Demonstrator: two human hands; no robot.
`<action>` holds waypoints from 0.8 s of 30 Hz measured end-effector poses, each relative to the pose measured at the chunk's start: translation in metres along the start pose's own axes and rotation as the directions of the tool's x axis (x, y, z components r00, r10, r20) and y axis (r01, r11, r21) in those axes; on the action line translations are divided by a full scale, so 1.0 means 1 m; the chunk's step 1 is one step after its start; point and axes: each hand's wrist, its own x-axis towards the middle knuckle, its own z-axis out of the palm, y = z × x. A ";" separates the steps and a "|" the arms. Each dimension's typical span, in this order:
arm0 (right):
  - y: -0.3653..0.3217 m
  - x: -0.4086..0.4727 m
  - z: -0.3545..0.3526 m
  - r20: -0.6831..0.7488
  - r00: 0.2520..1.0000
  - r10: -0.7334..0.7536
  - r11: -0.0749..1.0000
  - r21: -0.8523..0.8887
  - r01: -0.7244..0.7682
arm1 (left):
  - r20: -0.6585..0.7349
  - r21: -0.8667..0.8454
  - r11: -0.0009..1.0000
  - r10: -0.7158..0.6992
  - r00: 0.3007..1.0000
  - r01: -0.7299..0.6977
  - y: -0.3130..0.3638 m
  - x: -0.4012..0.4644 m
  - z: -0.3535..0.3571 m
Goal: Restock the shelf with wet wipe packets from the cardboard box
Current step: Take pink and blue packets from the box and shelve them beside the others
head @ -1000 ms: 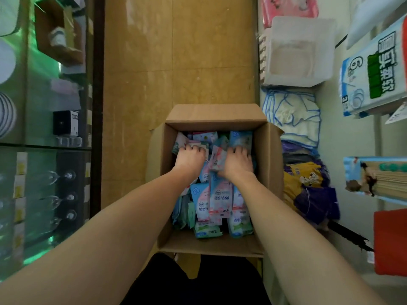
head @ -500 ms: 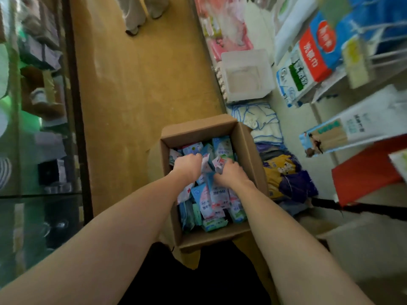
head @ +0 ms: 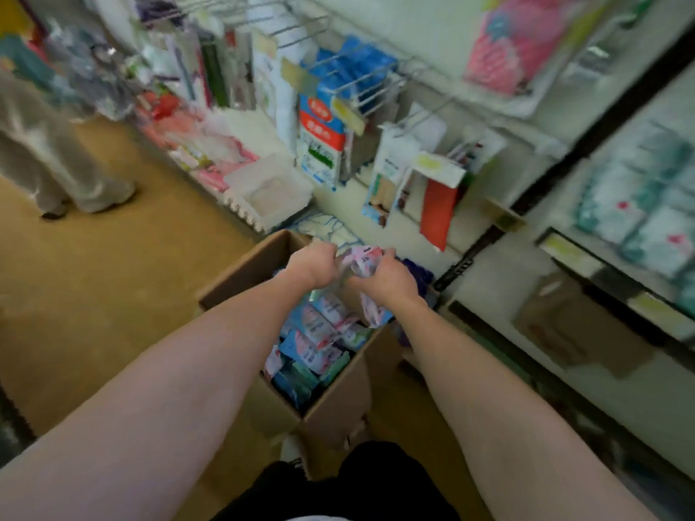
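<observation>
An open cardboard box (head: 331,411) stands on the floor in front of me, filled with several blue and pink wet wipe packets (head: 316,332). Above its far end my left hand (head: 312,267) and my right hand (head: 387,283) together grip a bunch of pink and white wet wipe packets (head: 363,263), lifted clear of the box. One more packet hangs below my right hand. The shelf (head: 609,265) with teal packs is at the right. The view is blurred by motion.
Wire racks (head: 361,80) with hanging goods line the wall ahead. A white plastic crate (head: 267,189) sits on the floor beyond the box. A person's legs (head: 64,171) stand at the far left on the brown floor. A brown bag (head: 575,329) hangs under the right shelf.
My hands have risen out of the box with a bunch of packets. The view has swung up and to the right toward the shelves.
</observation>
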 end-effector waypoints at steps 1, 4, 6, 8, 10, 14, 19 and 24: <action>0.012 -0.010 -0.013 -0.062 0.998 0.024 1.000 0.015 -0.023 | 0.001 0.025 0.999 0.048 0.999 -0.048 0.019 0.000 -0.003; 0.048 -0.040 -0.053 -0.202 0.975 0.092 0.995 0.042 -0.086 | 0.022 0.088 0.980 0.175 0.984 -0.176 0.079 -0.002 -0.009; 0.072 -0.059 -0.080 -0.251 0.953 0.168 0.985 0.090 -0.150 | 0.017 0.120 0.962 0.246 0.969 -0.246 0.120 -0.004 -0.011; 0.097 -0.077 -0.106 -0.299 0.925 0.235 0.970 0.135 -0.202 | 0.008 0.126 0.945 0.303 0.953 -0.302 0.159 -0.008 -0.010; 0.121 -0.095 -0.132 -0.339 0.900 0.275 0.960 0.148 -0.238 | -0.017 0.137 0.926 0.358 0.934 -0.353 0.197 -0.012 -0.009; 0.173 -0.132 -0.183 -0.408 0.851 0.330 0.943 0.185 -0.277 | -0.067 0.145 0.876 0.473 0.879 -0.460 0.278 -0.025 -0.001; 0.249 -0.180 -0.236 -0.411 0.828 0.380 0.925 0.192 -0.329 | -0.048 0.121 0.842 0.533 0.845 -0.525 0.383 -0.052 0.026; 0.312 -0.213 -0.278 -0.384 0.825 0.413 0.901 0.301 -0.311 | -0.100 0.089 0.848 0.529 0.843 -0.522 0.457 -0.070 0.050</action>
